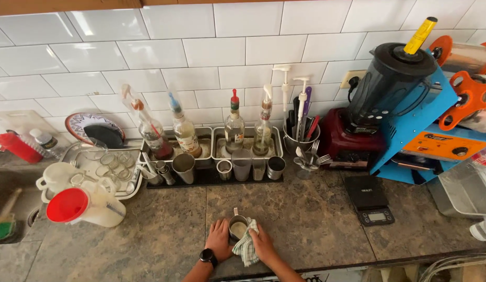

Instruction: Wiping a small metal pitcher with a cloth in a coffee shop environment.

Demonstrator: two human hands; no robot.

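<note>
A small metal cup [237, 227] stands upright on the stone-patterned worktop [316, 219], close to its front edge and right before the person, with a pale residue or liquid showing inside. The step in hand looks like wiping the cup: a checked cloth [246, 245] is bunched against its right side and front. The left hand [218, 238], a dark watch [207, 256] on its wrist, is curled around the cup's left side, its grip closed loosely on the wall to steady it. The right hand [262, 243] has its grip pressed together on the cloth, pinching it against the cup; how far the fingers wrap behind the fabric cannot be told. The next move, as a judgement, calls for the left hand to hold the cup firm against tipping while the cloth is worked round the rim or wall, since the cup is light and small. Well apart, towards the tiled wall, a dark mat [211, 177] carries more metal cups [184, 167], with syrup bottles [234, 128] in trays behind them. To the left lie a white jug with a red funnel [68, 204] and a tray of glass rings [112, 164]. To the right sit a small black scale [369, 198], a red-based blender [378, 94] and a blue machine [425, 125].
</note>
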